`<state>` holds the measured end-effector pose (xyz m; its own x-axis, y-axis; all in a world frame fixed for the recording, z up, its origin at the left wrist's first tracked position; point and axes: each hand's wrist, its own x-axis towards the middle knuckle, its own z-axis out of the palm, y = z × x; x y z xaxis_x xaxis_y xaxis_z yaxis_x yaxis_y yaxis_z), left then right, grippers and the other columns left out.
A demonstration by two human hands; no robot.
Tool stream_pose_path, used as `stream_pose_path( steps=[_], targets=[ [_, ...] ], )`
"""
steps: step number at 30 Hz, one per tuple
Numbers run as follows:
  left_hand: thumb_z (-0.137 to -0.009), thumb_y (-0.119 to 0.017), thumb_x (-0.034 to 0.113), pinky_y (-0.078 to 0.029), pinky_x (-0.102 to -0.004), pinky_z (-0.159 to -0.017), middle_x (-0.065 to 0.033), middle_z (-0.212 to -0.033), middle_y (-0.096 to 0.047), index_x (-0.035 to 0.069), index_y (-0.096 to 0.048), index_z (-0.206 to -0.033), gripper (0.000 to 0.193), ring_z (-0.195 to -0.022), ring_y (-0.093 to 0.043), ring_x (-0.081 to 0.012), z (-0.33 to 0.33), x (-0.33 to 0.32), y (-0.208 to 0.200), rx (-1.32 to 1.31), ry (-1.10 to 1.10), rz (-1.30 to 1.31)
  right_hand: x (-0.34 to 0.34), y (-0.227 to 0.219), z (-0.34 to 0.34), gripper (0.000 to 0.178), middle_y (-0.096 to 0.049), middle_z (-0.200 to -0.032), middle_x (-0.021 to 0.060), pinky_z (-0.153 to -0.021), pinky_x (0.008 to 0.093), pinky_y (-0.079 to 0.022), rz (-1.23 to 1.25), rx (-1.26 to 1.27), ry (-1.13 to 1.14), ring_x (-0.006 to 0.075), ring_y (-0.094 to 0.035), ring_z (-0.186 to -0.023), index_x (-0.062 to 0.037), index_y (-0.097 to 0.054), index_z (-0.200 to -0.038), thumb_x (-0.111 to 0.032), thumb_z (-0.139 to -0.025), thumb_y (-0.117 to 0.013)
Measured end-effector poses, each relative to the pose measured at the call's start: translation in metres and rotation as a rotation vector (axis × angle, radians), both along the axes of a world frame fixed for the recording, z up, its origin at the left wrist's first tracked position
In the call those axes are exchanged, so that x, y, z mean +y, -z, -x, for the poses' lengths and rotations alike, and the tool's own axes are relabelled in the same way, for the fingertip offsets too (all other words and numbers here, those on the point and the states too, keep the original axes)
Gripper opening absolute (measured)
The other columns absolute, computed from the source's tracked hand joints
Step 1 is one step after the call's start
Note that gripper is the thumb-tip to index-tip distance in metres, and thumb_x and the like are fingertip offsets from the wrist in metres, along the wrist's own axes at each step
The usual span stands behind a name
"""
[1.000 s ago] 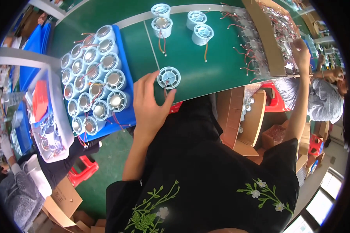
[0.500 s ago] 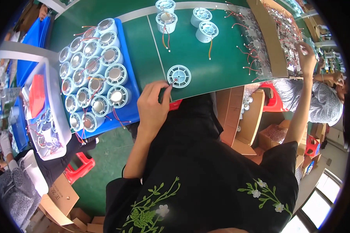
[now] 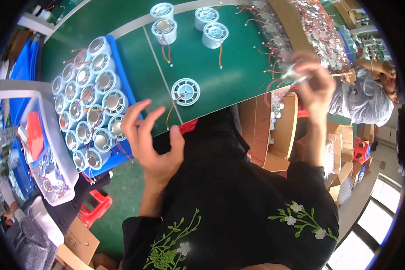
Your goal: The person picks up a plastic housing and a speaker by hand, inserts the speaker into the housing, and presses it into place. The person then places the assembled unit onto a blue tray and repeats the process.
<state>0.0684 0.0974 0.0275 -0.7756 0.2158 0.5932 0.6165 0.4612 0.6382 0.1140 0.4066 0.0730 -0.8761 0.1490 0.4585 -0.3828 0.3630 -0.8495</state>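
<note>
My left hand point(image 3: 154, 146) is raised by the table's near edge, fingers spread and holding nothing. Just beyond it, a pale blue round housing point(image 3: 186, 92) lies on the green table, spoked face up, an orange-brown wire trailing from its centre toward the edge. My right hand point(image 3: 314, 83), blurred by motion, pinches a small clear piece with a red wire point(image 3: 289, 76) above the table's right corner. To the left, a blue tray point(image 3: 129, 85) bears rows of pale blue housings, many with silver discs in their tops and red wires.
Several more housings point(image 3: 215, 35) stand at the back. A cardboard box point(image 3: 289, 27) of clear wired pieces sits right, with similar pieces beside it. A white bin point(image 3: 67, 193) holds wires at left. Open cartons point(image 3: 256, 130) and a red stool point(image 3: 96, 208) are below; co-workers sit either side.
My left hand has let go of the housing's wire, drawn back and opened. My right hand has come from over the box toward me, now carrying a clear wired piece. The view has shifted slightly.
</note>
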Motion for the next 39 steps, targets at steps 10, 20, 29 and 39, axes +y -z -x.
stream_pose_path(
  steps=[10,20,29,39],
  targets=[
    [-0.081,-0.072,0.005,-0.053,-0.0339,-0.081,-0.0168,-0.098,-0.065,-0.003,-0.059,-0.119,0.041,-0.087,-0.066,-0.0266,0.004,0.017,-0.007,-0.703,0.58,-0.171,-0.098,0.069,0.02,0.018,-0.054,-0.112,0.0136,-0.081,0.0314,-0.046,0.316,-0.039,-0.452,0.0196,-0.056,-0.092,-0.0009,-0.069,-0.086,0.012,-0.075,-0.064],
    [-0.09,-0.061,-0.003,-0.054,-0.0249,-0.062,-0.01,-0.09,-0.066,-0.003,-0.057,-0.123,0.034,-0.08,-0.066,-0.0144,0.006,0.001,0.008,-1.173,0.588,-0.574,-0.104,0.054,0.018,0.037,-0.057,-0.118,0.0141,-0.087,0.0325,-0.048,0.231,-0.326,-0.488,0.0178,-0.06,-0.1,-0.002,-0.071,-0.101,0.012,-0.067,-0.072],
    [-0.085,-0.065,-0.002,-0.046,-0.028,-0.053,-0.0074,-0.084,-0.064,-0.001,-0.069,-0.104,0.02,-0.066,-0.062,-0.0146,0.016,0.002,0.024,-0.565,0.269,-0.153,-0.109,0.045,0.035,0.042,-0.059,-0.117,0.0107,-0.085,0.032,-0.051,-0.195,-0.276,-0.245,0.0218,-0.063,-0.1,-0.0036,-0.068,-0.11,0.01,-0.07,-0.073],
    [-0.079,-0.07,0.002,-0.044,-0.0337,-0.054,-0.0058,-0.075,-0.055,0.004,-0.069,-0.089,0.01,-0.064,-0.056,-0.0231,0.012,0.01,0.048,-0.108,-0.07,0.137,-0.105,0.059,0.065,0.043,-0.059,-0.114,0.0115,-0.08,0.034,-0.052,-0.42,-0.141,-0.243,0.0264,-0.062,-0.096,-0.0045,-0.066,-0.114,0.006,-0.072,-0.074]
  ],
)
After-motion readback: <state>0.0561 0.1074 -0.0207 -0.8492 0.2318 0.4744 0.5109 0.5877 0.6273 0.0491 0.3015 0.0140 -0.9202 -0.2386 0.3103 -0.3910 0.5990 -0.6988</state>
